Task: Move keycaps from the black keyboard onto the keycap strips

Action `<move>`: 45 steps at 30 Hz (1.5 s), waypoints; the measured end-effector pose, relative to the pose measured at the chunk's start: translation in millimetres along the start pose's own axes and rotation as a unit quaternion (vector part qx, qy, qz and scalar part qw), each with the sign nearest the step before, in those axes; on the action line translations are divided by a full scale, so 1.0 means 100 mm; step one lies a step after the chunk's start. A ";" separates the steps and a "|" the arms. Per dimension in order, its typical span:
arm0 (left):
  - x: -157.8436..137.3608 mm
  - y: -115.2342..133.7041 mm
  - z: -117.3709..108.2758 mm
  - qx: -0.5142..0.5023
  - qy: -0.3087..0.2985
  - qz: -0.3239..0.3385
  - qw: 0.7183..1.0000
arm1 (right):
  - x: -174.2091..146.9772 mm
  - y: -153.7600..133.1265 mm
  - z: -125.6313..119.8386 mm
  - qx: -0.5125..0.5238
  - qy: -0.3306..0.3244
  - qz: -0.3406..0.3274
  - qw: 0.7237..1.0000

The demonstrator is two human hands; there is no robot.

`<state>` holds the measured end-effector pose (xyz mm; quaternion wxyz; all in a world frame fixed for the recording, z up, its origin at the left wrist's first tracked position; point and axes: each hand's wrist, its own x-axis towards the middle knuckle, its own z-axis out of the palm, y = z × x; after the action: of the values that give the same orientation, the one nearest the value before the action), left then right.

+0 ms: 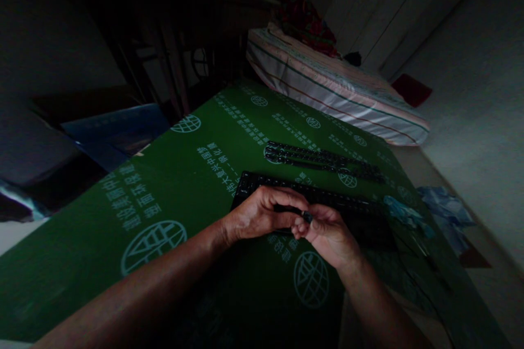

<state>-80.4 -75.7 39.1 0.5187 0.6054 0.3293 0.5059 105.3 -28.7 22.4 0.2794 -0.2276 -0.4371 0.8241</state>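
Green surface (172, 185), dim light. Small dark piece (307, 216) sits between the fingertips of left hand (264, 211) and right hand (327, 229), equally near both; its long axis can't be told. Each grip is pinched nearly closed on it. Black keyboard (327, 196) lies just past the hands, long axis running left to right, slanting nearer at right. Keycap rows (323, 159) lie beyond, roughly parallel. Pale globe emblems and Chinese lettering print the surface; "中国" seems legible. No keyboard brand readable.
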 end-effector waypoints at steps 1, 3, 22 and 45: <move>0.00 0.00 0.00 0.001 0.000 0.003 1.000 | 0.00 0.00 -0.01 -0.002 0.002 0.001 1.000; 0.00 -0.01 0.00 0.002 -0.001 0.006 1.000 | 0.00 0.00 -0.01 -0.008 0.006 0.001 1.000; 0.00 0.06 0.06 -0.061 -0.025 -0.033 0.997 | 0.00 -0.01 -0.04 -0.057 0.018 0.003 0.998; 0.03 -0.23 -0.07 0.378 0.170 0.082 0.907 | 0.05 -0.39 -0.51 -0.422 0.172 -0.043 0.889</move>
<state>-83.5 -65.5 17.2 0.1442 0.6855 0.5282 0.4798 143.1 22.6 28.4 0.2634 -0.4432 -0.6979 0.4971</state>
